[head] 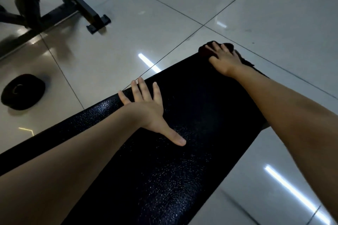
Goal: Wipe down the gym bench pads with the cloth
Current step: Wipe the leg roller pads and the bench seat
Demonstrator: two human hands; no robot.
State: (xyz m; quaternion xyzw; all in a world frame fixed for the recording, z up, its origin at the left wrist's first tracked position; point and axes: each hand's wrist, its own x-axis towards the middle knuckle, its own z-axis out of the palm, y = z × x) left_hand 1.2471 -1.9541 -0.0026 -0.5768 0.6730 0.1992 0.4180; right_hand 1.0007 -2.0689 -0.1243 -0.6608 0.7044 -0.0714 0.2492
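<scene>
The person leaned over the gym bench with both bare arms stretched out along it. The padded surface [182,115] was black, with a pebbled grain that caught small glints of light, and it ran away from them at a slant toward the upper right.

The left hand [146,107] lay flat on the surface close to its left edge. Its fingers were straight and spread apart, the fingertips reaching the rounded edge and the thumb angled out to the right across the pad. It held nothing.

The right hand [222,58] was at the far end of the surface, palm down on top of the cloth [202,51]. Its fingers were splayed and pressed onto the fabric rather than curled round it. The cloth was dark and bunched, lying on the far end of the pad under that hand, with some of it showing past the fingertips and a fold trailing out on the right side by the wrist.

Around the bench was a glossy tiled floor [182,5] with bright strips of reflected light. On the floor to the left, well apart from the bench, sat a round black object [22,91]; I could not tell what it was. Farther off, in the upper left, stood the dark metal frame [82,3] of another piece of gym equipment.
</scene>
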